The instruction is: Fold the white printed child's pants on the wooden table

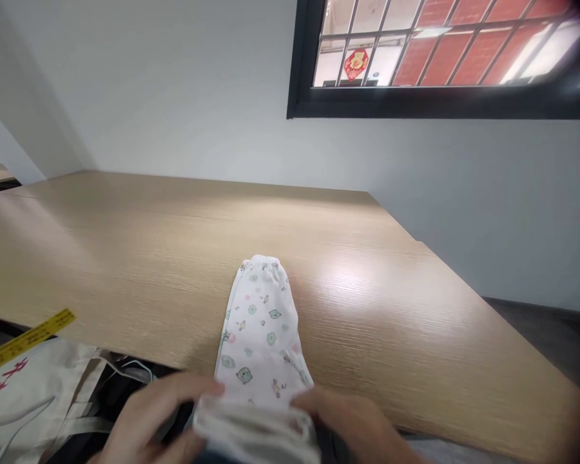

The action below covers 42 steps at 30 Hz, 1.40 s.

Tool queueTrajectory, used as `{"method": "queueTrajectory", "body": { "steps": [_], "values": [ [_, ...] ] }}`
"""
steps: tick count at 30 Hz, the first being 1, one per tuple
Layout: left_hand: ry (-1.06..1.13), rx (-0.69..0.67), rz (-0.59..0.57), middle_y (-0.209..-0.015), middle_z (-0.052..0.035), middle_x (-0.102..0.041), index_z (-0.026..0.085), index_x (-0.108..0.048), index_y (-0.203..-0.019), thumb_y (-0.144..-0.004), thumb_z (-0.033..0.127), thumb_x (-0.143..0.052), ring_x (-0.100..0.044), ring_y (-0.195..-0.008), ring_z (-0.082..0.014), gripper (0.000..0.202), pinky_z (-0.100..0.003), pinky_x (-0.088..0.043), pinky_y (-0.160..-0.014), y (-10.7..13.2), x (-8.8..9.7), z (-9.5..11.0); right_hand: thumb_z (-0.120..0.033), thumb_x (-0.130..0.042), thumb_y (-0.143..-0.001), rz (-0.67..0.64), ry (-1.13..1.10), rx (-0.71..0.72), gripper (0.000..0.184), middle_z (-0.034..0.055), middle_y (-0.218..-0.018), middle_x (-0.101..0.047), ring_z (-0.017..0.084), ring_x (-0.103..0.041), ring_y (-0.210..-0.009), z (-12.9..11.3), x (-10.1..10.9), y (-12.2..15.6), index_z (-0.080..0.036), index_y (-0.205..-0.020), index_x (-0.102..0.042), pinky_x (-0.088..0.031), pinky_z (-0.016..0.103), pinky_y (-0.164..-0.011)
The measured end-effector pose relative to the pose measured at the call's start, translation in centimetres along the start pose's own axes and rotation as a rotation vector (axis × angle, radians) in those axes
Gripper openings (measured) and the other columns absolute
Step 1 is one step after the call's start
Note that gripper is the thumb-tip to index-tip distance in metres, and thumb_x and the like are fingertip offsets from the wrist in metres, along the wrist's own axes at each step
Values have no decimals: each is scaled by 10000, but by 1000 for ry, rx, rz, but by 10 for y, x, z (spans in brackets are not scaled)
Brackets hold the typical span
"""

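Note:
A small white garment (260, 325) with a print of little green and pink animals lies lengthwise on the wooden table (149, 245), its gathered end pointing away from me. Its near end is folded into a thick roll (256, 428) at the table's front edge. My left hand (149, 419) grips the left side of that roll, fingers curled over it. On the right side, my right hand (362, 428) pinches the roll with its fingers on top.
A white cloth bag with red characters (24, 393) and white cords lies below the table edge at the left, beside a yellow tape (24, 341). A grey wall and a dark-framed barred window (439, 58) stand behind the table. Dark floor shows at the right.

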<state>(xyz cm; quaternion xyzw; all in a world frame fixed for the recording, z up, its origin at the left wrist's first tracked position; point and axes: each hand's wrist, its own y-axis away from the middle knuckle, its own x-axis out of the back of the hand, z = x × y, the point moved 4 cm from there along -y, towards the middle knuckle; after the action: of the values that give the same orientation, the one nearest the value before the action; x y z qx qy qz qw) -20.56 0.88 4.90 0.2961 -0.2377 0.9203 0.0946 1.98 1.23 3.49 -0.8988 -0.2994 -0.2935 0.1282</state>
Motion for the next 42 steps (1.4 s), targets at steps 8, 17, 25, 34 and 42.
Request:
{"method": "queueTrajectory", "body": {
  "steps": [8,17,25,34,42],
  "values": [
    [36,231,64,-835,-14,-619,158,-595,-921,-846,345,-475,-576,-738,-136,235,-240,-470,-640,-162,-25,-71,-201,-471,-812,475,148,-65,202,18,-822,-613,134,-560,-720,44,81,-130,-174,-990,-563,-453,249,-639],
    [-105,234,64,-1085,-93,-559,120,-523,-1099,-868,322,-495,-553,-969,-202,309,-412,-464,-830,-182,-53,-124,-208,-484,-810,494,299,-133,201,85,-839,-628,200,-579,-769,96,85,-162,-117,-968,-570,-466,325,-648],
    [-42,-303,-310,-1414,6,-340,260,-326,-1358,-943,384,-187,-272,-1311,-167,454,-349,-217,-1087,-122,-62,-37,-204,-411,-875,80,491,431,243,120,-1076,-600,207,-539,-995,41,45,-107,-125,-1018,-592,-443,352,-861],
    [-436,-362,-472,-1433,46,-285,385,-369,-1306,-908,403,-333,-122,-1354,-252,400,-534,40,-1054,-195,-87,-89,-253,-339,-919,-159,541,332,445,109,-1373,-379,185,-308,-1279,23,11,-55,-102,-1336,-371,-217,374,-1087],
    [-580,-215,-223,-1435,-42,-292,262,-328,-1354,-928,358,-253,-118,-1353,-263,442,-554,83,-1032,-217,-54,-101,-209,-361,-906,-138,475,319,363,102,-1277,-502,183,-407,-1218,8,10,-41,-115,-1237,-477,-299,347,-1050]
  ]
}}
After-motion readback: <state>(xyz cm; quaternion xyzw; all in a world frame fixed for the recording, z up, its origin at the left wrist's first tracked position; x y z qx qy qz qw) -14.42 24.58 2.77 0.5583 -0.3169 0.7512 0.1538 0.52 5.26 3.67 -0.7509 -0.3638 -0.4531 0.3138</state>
